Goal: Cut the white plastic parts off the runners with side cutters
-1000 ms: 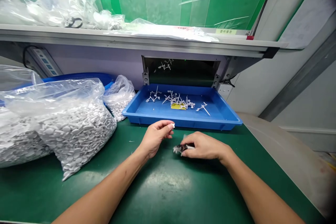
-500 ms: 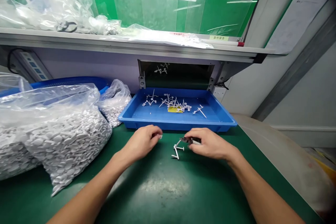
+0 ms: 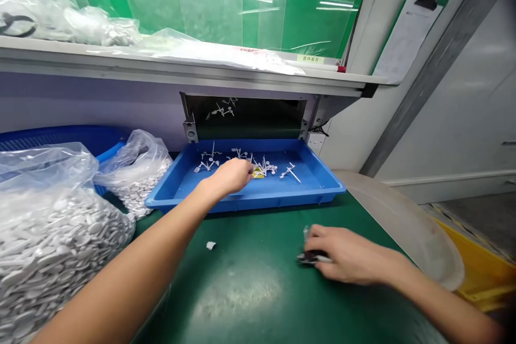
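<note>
My left hand point(image 3: 229, 176) reaches into the blue tray point(image 3: 322, 189), its fingers curled down over the white plastic sprue pieces point(image 3: 264, 166) lying there. What it grips, if anything, is hidden. My right hand point(image 3: 342, 253) rests low on the green mat point(image 3: 242, 290) at the right, closed around a small dark cutting tool point(image 3: 308, 258) whose tip pokes out to the left. A small white plastic piece point(image 3: 210, 245) lies alone on the mat between my arms.
Clear bags of white plastic discs point(image 3: 60, 247) fill the left side, a smaller bag point(image 3: 137, 172) beside the tray. A dark chute opening point(image 3: 245, 115) sits behind the tray. A shelf point(image 3: 161, 67) runs above. A pale round lid point(image 3: 403, 220) and yellow bin point(image 3: 479, 263) lie right.
My left hand went from the mat forward into the blue tray. My right hand slid right and nearer with the tool. The white sprue under it is gone; the view panned right.
</note>
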Demonstrator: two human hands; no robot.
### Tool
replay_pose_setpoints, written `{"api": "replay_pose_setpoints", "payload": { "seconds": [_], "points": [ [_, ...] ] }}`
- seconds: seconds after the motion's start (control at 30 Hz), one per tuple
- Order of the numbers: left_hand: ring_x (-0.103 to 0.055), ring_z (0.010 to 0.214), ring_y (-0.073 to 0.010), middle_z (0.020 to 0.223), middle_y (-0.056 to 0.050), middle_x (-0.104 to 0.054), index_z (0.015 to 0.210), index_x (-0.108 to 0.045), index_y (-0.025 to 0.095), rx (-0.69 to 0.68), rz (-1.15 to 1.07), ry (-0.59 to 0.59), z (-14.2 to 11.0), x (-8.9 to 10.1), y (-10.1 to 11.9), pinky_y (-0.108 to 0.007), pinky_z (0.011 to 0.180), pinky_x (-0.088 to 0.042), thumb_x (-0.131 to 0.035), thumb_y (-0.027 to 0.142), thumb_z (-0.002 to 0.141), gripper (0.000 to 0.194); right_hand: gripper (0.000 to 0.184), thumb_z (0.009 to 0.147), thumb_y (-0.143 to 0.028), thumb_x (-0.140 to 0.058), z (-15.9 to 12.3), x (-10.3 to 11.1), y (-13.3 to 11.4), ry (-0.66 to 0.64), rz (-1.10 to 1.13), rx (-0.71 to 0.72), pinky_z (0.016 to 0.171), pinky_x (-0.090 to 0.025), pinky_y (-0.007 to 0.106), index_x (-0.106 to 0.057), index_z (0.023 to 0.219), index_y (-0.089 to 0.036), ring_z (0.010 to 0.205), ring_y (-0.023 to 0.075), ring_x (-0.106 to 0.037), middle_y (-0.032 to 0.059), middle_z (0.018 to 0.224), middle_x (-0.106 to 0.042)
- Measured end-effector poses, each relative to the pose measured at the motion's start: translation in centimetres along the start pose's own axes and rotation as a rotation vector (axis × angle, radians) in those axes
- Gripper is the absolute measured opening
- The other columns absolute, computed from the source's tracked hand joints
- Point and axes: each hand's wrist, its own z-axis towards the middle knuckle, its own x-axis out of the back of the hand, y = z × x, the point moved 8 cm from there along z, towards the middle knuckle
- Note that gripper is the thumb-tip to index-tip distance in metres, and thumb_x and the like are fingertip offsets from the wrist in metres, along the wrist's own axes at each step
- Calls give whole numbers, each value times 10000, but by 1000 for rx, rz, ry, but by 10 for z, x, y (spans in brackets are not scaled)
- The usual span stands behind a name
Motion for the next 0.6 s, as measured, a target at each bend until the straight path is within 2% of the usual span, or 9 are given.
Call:
{"api": "replay_pose_setpoints", "payload": {
  "seconds": [0.03, 0.1, 0.13, 0.2, 0.27, 0.37, 0.43, 0.53, 0.6],
  "points": [
    [-628, 969, -275, 985, -130, -683, 943, -697, 138, 36, 1, -34, 21, -8, -2, -355, 829, -476, -610, 270, 863, 177, 250, 805, -207, -503, -16, 4, 28, -25, -3, -82, 681, -402, 286, -673, 978, -269, 769, 170, -568, 29, 942, -576],
    [-630, 952, -252, 1004, -127, -664, 970, -667, 104, 67, -21, -90, 57, -27, -5, -391, 834, -500, -642, 283, 864, 210, 281, 776, -176, -509, -46, 17, 86, -58, -22, -248, 666, -402, 291, -698, 967, -260, 756, 177, -586, 47, 969, -600],
    [-629, 945, -229, 1026, -113, -652, 1003, -648, 102, 64, -41, -111, 70, -37, -5, -399, 838, -510, -630, 301, 883, 233, 294, 779, -186, -513, -59, 30, 113, -16, -51, -321, 685, -410, 303, -702, 993, -255, 772, 186, -595, 67, 1036, -605],
    [-630, 930, -196, 1020, -81, -650, 1009, -634, 110, 34, -95, -132, 89, -51, -2, -395, 841, -517, -610, 315, 904, 231, 329, 787, -214, -517, -81, 65, 155, 148, -162, -484, 740, -424, 333, -693, 1063, -241, 858, 217, -607, 112, 1271, -530],
    [-653, 865, -211, 866, -72, -680, 851, -662, 110, -10, -168, -129, 97, -56, 1, -359, 796, -516, -682, 289, 840, 180, 381, 782, -247, -533, -95, 102, 174, 338, -268, -611, 784, -426, 347, -663, 1137, -203, 961, 256, -597, 146, 1359, -474],
    [-673, 661, -223, 634, -61, -669, 655, -650, 127, -65, -313, -107, 93, -50, 5, -297, 643, -499, -724, 287, 760, 205, 335, 815, -296, -509, -90, 138, 155, 608, -249, -643, 811, -424, 320, -664, 1087, -175, 984, 244, -592, 112, 1181, -614],
    [-668, 605, -193, 669, -54, -689, 725, -667, 142, -94, -421, -77, 76, -41, 10, -259, 570, -490, -647, 365, 812, 240, 264, 846, -306, -476, -66, 143, 121, 714, -158, -561, 781, -421, 294, -668, 984, -190, 925, 213, -601, 63, 1043, -665],
    [-666, 647, -166, 756, -52, -693, 829, -664, 157, -154, -701, 44, 29, -25, 22, -221, 523, -500, -567, 437, 859, 298, 181, 848, -273, -487, -12, 128, 52, 714, -49, -300, 741, -400, 264, -640, 910, -199, 838, 174, -589, 25, 942, -669],
    [-644, 623, -158, 742, -50, -668, 846, -651, 152, -145, -926, 141, -8, -20, 24, -216, 480, -501, -578, 454, 853, 311, 134, 838, -259, -505, 23, 105, 9, 602, -24, -143, 708, -377, 261, -626, 852, -201, 769, 160, -568, 12, 860, -656]
  ]
}}
